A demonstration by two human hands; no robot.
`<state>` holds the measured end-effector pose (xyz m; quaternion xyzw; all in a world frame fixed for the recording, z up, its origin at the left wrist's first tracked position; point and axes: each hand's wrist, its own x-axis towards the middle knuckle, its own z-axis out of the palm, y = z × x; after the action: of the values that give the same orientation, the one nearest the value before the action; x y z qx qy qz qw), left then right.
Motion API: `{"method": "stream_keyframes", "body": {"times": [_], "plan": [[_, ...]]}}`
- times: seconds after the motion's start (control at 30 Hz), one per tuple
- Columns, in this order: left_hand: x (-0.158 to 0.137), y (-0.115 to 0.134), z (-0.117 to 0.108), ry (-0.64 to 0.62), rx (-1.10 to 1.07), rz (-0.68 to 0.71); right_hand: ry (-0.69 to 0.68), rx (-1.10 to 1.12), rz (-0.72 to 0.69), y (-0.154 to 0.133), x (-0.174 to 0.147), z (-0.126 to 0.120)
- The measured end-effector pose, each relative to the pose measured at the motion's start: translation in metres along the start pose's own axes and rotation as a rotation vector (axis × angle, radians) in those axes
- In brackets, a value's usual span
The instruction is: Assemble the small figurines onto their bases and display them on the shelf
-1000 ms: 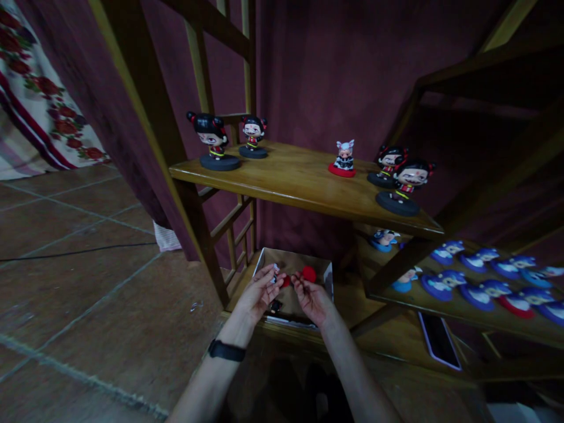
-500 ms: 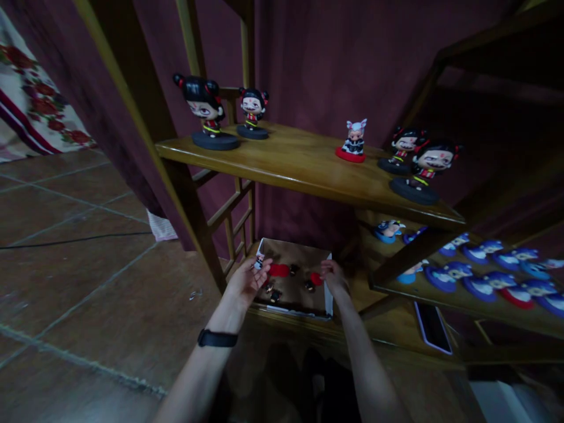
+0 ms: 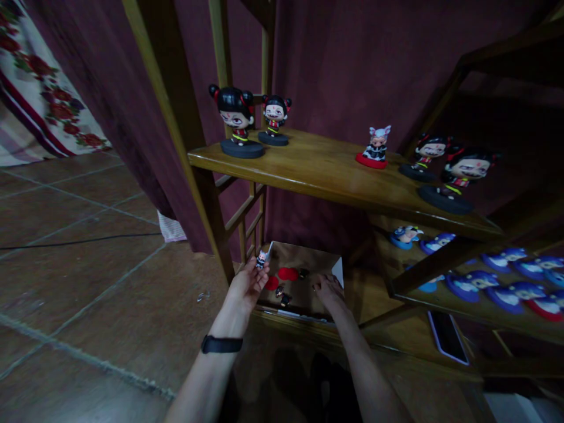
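Observation:
My left hand [image 3: 247, 285] holds a small white-haired figurine [image 3: 261, 259] in black and white between thumb and fingers, at the left wall of a shallow cardboard box [image 3: 308, 252]. Inside the box lie red discs [image 3: 288, 274] and small dark figurines [image 3: 284, 300], one of them at the back [image 3: 304, 274]. My right hand [image 3: 329, 289] reaches into the box's right side with fingers curled down. Something dark shows at its fingertips; the hand hides what they hold.
The box sits on the bottom shelf under a wooden shelf [image 3: 317, 170] bearing dark-haired figurines [image 3: 235, 120] and a white-haired figurine on a red base [image 3: 374, 147]. Rows of blue figurines [image 3: 473, 285] stand to the right, above a phone [image 3: 448, 336]. A wooden post [image 3: 176, 129] rises at left.
My right hand has moved from the box's right rim into the box, covering a red disc and a dark figurine there. My left hand still holds the white-haired figurine. The view has shifted left.

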<state>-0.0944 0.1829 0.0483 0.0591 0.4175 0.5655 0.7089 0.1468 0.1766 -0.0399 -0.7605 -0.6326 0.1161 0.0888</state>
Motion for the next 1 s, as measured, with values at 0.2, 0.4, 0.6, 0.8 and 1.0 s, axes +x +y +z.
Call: {"method": "stream_keyframes", "body": {"times": [0.2,0.4,0.6,0.8,1.0], "plan": [[-0.004,0.005,0.0,-0.043,-0.022,-0.029,-0.087,0.034,-0.073,0.004,-0.005,0.003],[-0.007,0.005,-0.001,-0.045,-0.001,-0.055,-0.099,0.69,0.112,-0.002,0.002,-0.009],[-0.003,-0.002,0.0,-0.05,0.032,-0.096,-0.136,1.072,0.157,-0.013,0.005,-0.029],[-0.002,-0.006,0.004,-0.046,0.043,-0.105,-0.272,0.663,0.054,-0.003,-0.004,-0.032],[0.0,-0.014,0.011,-0.003,-0.009,-0.138,-0.204,0.269,-0.039,-0.002,-0.013,-0.021]]}}
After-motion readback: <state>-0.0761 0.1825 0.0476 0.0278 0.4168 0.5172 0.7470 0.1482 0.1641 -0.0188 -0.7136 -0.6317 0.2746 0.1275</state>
